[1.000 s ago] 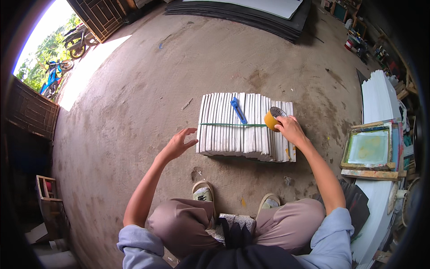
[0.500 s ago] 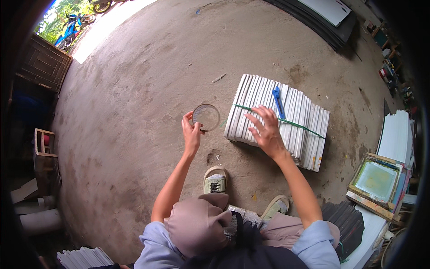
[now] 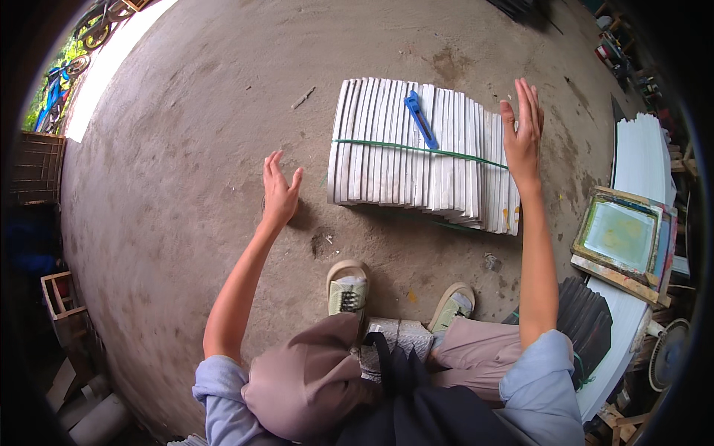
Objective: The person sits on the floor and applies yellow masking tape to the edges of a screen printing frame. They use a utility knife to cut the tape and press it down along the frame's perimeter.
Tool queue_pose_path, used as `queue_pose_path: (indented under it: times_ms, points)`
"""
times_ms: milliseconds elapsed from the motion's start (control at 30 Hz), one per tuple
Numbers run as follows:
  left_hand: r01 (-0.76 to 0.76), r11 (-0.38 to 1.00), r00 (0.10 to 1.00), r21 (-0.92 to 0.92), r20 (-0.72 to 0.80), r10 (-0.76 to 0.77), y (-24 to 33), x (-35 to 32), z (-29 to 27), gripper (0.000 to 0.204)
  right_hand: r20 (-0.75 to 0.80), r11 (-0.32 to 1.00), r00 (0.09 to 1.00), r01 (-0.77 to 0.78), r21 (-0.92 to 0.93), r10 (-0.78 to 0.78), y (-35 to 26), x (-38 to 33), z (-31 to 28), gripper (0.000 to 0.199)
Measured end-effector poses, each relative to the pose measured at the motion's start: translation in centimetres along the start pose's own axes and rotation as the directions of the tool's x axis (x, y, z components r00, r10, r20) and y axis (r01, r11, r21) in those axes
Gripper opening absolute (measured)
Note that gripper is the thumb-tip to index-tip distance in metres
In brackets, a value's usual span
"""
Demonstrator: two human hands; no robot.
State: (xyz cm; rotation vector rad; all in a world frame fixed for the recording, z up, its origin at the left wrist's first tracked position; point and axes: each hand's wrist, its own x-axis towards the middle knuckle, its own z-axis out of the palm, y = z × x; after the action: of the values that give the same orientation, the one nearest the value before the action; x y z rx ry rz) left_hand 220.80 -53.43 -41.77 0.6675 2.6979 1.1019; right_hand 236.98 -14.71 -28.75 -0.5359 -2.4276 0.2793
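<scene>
A bundle of white, flat strips point(image 3: 405, 175) stands on the concrete floor in front of me, bound round by a green string point(image 3: 461, 155). A blue box cutter point(image 3: 421, 119) lies on top of it. My left hand point(image 3: 280, 195) is open over the floor, left of the bundle and apart from it, fingers raised. A thin dark curved edge shows beside its wrist; the rest is hidden. My right hand point(image 3: 525, 134) is open with straight fingers at the bundle's right end; whether it touches the strips I cannot tell.
My shoes point(image 3: 347, 291) stand just nearer than the bundle. A stack of dark sheets point(image 3: 584, 316), a wooden frame point(image 3: 621, 230) and white sheets point(image 3: 643, 160) are at the right. A small wooden box frame point(image 3: 65, 297) stands at the far left.
My left hand has let go of the clear tape roll and moved left. My right hand has moved from over the bundle's middle to its right end. The view has shifted.
</scene>
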Motion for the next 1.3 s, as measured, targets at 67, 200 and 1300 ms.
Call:
queue_pose_path:
  times_ms: [67,200,1300]
  points:
    - [-0.027,0.999,0.996,-0.027,0.089,0.029,2.7,1.8,1.5,0.065,-0.076,0.999,0.996,0.042,-0.023,-0.044,-1.3,1.6,-1.9,0.072]
    - [-0.001,1.0,0.997,0.012,0.082,0.0,3.1,3.8,4.5,0.079,-0.172,0.992,0.977,0.117,-0.05,-0.124,-4.3,3.2,-2.5,0.079]
    - [-0.174,0.912,0.961,0.371,-0.14,0.24,6.9,3.8,8.0,0.072,0.241,0.987,0.965,-0.073,-0.142,0.106,-2.8,-11.5,7.7,0.079]
